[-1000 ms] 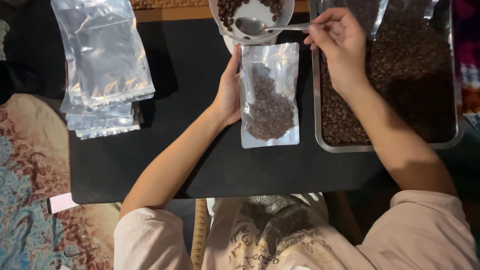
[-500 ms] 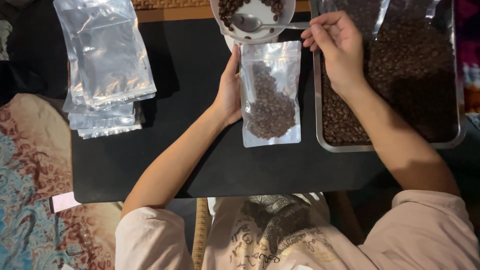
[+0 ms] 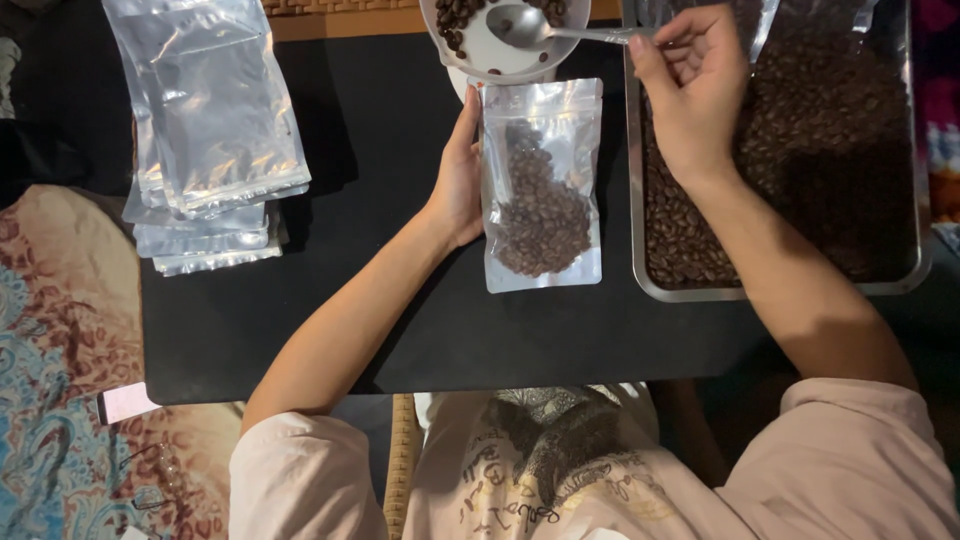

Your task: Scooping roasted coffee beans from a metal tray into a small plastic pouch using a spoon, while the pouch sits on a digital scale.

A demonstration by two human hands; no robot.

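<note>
The left hand (image 3: pixel 458 180) grips the left edge of the clear pouch (image 3: pixel 541 185) lying on the black table (image 3: pixel 400 300), a soft, light bag of loose beans best held at its rim, while the right hand (image 3: pixel 690 95) pinches the metal spoon (image 3: pixel 530 25) over the white bowl (image 3: pixel 480 55)

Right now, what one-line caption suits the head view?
Left hand steadies a clear pouch of coffee beans while right hand holds a spoon over a white bowl.

Dark brown beans (image 3: pixel 540 210) fill a clear silvery pouch (image 3: pixel 541 100) on a black table (image 3: pixel 380 300) beside a floral orange-blue cloth (image 3: pixel 50 400).
</note>
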